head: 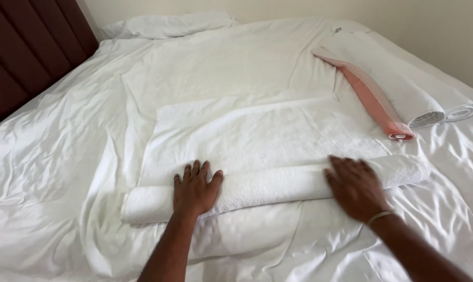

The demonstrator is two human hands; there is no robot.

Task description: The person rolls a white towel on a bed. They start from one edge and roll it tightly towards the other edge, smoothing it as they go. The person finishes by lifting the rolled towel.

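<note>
Across the middle of the wide bed [64,156] with its crumpled white sheet lies a white terry towel [268,136], its near edge wound into a long roll [270,187]. At seven o'clock the left hand [194,190] rests flat on the roll, grip released, fingers spread. At five o'clock the right hand [355,187] presses palm-down on the roll, grip likewise released. Toward two o'clock lie a rolled salmon-pink striped towel [375,99] and two rolled white towels [429,99]. At eleven o'clock stands a dark red padded headboard [22,47].
</note>
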